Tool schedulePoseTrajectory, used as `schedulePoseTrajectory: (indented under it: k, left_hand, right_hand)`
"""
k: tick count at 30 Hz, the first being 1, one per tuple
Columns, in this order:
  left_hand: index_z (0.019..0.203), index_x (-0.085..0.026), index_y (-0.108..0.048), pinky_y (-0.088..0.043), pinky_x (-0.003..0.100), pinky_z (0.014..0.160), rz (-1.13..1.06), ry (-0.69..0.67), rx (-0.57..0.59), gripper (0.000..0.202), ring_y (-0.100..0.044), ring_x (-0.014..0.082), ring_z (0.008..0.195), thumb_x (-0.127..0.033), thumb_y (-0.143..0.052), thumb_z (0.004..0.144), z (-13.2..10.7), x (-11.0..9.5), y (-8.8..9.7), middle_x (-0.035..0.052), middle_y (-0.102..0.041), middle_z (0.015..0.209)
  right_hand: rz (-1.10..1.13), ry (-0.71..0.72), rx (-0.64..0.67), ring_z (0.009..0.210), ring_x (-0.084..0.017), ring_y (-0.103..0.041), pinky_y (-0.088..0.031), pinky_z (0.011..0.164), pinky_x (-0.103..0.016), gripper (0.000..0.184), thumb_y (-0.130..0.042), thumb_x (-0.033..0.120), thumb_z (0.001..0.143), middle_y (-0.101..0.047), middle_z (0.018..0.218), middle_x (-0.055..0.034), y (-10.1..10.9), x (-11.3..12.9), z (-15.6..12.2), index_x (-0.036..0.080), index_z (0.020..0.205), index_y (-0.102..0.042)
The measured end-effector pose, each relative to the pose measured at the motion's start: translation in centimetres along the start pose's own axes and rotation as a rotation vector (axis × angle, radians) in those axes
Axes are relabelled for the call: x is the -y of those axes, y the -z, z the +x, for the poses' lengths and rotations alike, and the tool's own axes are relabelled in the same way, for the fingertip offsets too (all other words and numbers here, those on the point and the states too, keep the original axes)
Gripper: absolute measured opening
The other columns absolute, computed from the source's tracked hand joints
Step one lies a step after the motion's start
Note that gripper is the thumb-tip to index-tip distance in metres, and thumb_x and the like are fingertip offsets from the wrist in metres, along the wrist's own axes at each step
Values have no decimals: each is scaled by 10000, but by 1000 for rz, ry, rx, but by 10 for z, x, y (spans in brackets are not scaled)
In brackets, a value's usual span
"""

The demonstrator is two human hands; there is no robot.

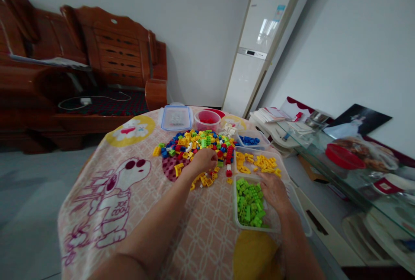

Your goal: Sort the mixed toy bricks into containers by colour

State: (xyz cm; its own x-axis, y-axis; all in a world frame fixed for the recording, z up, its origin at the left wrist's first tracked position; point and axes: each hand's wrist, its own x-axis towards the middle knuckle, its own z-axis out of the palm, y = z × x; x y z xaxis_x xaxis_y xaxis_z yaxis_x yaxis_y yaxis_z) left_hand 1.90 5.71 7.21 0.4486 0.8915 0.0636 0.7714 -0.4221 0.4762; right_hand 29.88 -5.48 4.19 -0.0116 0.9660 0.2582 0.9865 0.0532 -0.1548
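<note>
My left hand (207,159) curls at the multicoloured plastic brick pile (183,142), far on the bench (201,232), whether pinching anything I cannot tell, while my right hand (274,188), loosely spread, is over the clear plastic box (271,220) of lime-green bricks (248,205), near right.

Room over left tablecloth (139,202); brick pile (206,142) mid-table.

Lime-green bricks (249,204); yellow bricks (267,164); pink, white-latticed tablecloth (201,223)
</note>
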Motion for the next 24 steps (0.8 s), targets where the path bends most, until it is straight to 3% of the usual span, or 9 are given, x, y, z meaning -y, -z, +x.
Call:
schedulePoseTrajectory:
  k: [3,7,12,15,20,24]
  left_hand:
    - [794,-158,-744,-455,215,655,-173,-28,-67,163,-638,144,698,-163,-588,748,3,-1,-3,16,-709,731]
    - [802,-147,-737,-444,200,629,-367,-70,-143,122,-625,123,655,-211,-641,763,7,-18,-19,3,-699,696]
    - [873,-135,-743,-463,195,645,-525,-127,-176,152,-636,114,663,-171,-629,780,5,-45,-46,15,-723,749]
    - [962,-141,-742,-492,200,676,-582,-132,-169,240,-660,123,717,-122,-590,777,4,-49,-53,21,-740,812]
    - [977,-144,-745,-492,192,667,-582,-89,-204,273,-657,118,698,-103,-571,771,9,-32,-37,11,-737,788]
    - [858,-156,-760,-476,195,665,-369,-52,-183,196,-637,122,670,-138,-585,773,10,-13,-17,-3,-710,691]
  right_hand:
    - [-3,7,3,1114,-231,-641,-442,1036,-369,435,-500,78,813,-712,1184,-118,-1,-1,0,168,1185,-707]
    - [-26,10,7,1121,-215,-636,-439,1035,-344,441,-496,83,816,-713,1187,-101,-2,-2,0,181,1193,-702]
    - [-30,7,4,1124,-212,-634,-437,1033,-342,451,-492,77,813,-711,1196,-94,-2,-2,1,187,1198,-700]
    - [-32,14,16,1127,-216,-630,-438,1025,-337,449,-485,81,822,-707,1203,-94,-1,-2,0,182,1206,-695]
    - [-32,7,20,1132,-227,-627,-429,1033,-341,442,-480,78,823,-705,1200,-111,0,0,0,156,1198,-699]
    - [-35,-3,21,1126,-215,-632,-422,1043,-328,444,-485,72,816,-708,1198,-108,0,1,1,159,1193,-701]
